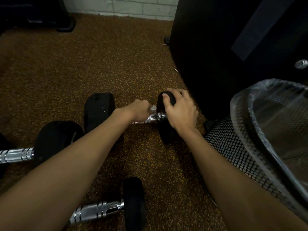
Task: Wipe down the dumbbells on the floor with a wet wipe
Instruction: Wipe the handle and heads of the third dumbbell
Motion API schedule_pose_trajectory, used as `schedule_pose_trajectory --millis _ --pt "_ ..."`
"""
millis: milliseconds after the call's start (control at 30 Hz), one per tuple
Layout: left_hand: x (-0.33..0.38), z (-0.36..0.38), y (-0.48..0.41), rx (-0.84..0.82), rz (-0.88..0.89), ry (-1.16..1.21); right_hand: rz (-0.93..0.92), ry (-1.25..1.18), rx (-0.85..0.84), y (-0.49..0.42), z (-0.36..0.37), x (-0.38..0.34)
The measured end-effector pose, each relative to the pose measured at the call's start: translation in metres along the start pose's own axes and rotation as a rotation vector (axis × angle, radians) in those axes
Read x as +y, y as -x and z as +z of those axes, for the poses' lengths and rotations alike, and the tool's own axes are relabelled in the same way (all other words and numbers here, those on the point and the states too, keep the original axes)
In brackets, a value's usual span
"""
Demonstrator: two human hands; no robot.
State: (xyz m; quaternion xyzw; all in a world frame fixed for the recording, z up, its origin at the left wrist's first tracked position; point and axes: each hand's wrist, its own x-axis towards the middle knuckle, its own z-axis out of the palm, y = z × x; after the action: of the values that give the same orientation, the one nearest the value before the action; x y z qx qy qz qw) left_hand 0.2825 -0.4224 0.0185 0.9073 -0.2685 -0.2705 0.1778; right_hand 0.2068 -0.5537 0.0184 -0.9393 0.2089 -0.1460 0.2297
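A black-headed dumbbell with a chrome handle lies across the speckled floor in the middle. My left hand is curled over the handle and grips a pale wet wipe against the chrome near the right head. My right hand grips the top of that right head, thumb on its front face. A second dumbbell lies at the left, partly out of view. A third dumbbell lies near me at the bottom, its handle partly hidden by my left forearm.
A black mesh waste bin with a clear liner stands at the right, close to my right forearm. A large black machine housing rises behind it. A dark equipment base sits at the far left by the white brick wall.
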Motion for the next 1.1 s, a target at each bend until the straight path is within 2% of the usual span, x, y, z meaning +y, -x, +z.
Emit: schedule_pose_trajectory --millis 133,267,367,533,767,867,1000,1100 --pt "0.012 0.003 0.000 -0.065 -0.005 0.017 0.004 0.012 -0.001 -0.001 0.000 0.000" --pt "0.007 -0.003 0.011 -0.073 -0.069 0.209 0.002 0.015 -0.001 -0.001 0.000 0.001" --pt "-0.002 -0.002 0.010 0.044 0.014 0.123 0.003 0.011 -0.004 -0.001 0.000 0.001" --pt "-0.008 0.001 -0.001 0.001 0.007 0.065 0.010 0.013 -0.006 -0.002 0.001 0.000" --pt "-0.023 0.012 0.015 0.099 0.189 0.046 0.006 0.006 0.002 -0.001 0.001 0.001" --pt "-0.020 0.006 0.008 0.089 0.128 0.085 0.007 0.011 0.002 -0.001 0.002 0.001" --pt "-0.012 0.008 -0.011 0.078 -0.068 0.111 0.013 0.001 0.009 -0.003 0.001 0.000" --pt "-0.012 0.009 -0.017 0.057 -0.103 0.107 0.012 -0.003 0.009 -0.003 0.002 0.000"
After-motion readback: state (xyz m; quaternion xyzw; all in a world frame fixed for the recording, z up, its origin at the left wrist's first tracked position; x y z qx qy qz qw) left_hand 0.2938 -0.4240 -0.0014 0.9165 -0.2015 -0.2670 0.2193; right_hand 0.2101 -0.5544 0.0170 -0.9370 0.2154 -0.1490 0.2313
